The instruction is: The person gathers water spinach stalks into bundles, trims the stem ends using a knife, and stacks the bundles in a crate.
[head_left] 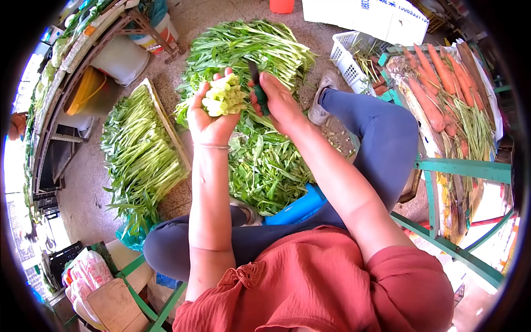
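My left hand (213, 123) is wrapped round a bundle of green stems (225, 96), their pale cut ends facing up toward me. Just right of it, my right hand (276, 102) grips a knife (260, 94) by its dark green handle, the dark blade pointing up and away from me. The blade is apart from the stems. Beyond both hands a large heap of leafy greens (249, 47) lies on the floor. Below them is a pile of loose leaves (265, 166), beside a blue plastic object (298, 207).
A tray (168, 130) of lined-up greens lies at the left. Carrots (442, 74) are on a green-framed stand (464, 169) at the right. A white crate (351, 69) stands at the back right. Buckets (121, 58) are under the left shelf. My knees flank the leaf pile.
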`<state>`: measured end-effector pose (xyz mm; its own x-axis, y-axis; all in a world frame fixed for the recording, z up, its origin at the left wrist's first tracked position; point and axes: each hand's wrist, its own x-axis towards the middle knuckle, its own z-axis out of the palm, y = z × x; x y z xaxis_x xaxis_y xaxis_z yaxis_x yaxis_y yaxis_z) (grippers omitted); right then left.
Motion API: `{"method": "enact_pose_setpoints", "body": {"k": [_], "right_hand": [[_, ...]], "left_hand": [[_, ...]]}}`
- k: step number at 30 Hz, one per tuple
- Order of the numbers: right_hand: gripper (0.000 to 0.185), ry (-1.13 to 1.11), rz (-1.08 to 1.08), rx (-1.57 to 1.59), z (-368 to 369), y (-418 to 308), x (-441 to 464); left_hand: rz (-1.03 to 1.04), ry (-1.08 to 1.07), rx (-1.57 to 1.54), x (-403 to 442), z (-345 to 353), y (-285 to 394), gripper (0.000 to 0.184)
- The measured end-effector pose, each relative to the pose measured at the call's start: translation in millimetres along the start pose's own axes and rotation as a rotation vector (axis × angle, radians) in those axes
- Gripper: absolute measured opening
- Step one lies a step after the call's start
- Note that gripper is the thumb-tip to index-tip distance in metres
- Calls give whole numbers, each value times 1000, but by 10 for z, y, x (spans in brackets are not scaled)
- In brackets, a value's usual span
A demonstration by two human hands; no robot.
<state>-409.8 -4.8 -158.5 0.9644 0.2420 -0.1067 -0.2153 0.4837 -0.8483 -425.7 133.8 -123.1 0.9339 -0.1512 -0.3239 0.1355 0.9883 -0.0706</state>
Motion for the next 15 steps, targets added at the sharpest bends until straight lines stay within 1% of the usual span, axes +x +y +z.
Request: {"method": "enact_pose_setpoints", "body": {"k": [1,3,4,5,7,9,11,12,13,15], "right_hand": [[36,-1,-1,-2,26,-15,40],[42,-102,51,-73,94,-53,105],[43,-78,-32,-88,193,-67,114],[43,-80,-29,-88,244,-25,142],[41,-30,-163,-54,330,4,182],[39,-11,-181,-37,333,41,175],[41,18,-242,-139,301,111,178],[39,-5,-183,-250,249,100,156],[39,-6,-180,-251,229,110,142],[40,27,-253,-394,217,139,90]], "left_hand": [[-12,-14,23,-13,6,-9,24],[-32,-29,66,-3,-20,3,25],[-54,-41,110,-1,-36,14,25],[-51,-40,108,4,-52,26,25],[-17,17,60,6,-39,16,24],[-30,31,39,18,-32,26,23],[-41,49,17,33,-59,52,23],[-59,41,-6,51,-80,67,21],[-76,32,-30,70,-101,78,20],[-62,57,-37,105,-146,77,19]]}}
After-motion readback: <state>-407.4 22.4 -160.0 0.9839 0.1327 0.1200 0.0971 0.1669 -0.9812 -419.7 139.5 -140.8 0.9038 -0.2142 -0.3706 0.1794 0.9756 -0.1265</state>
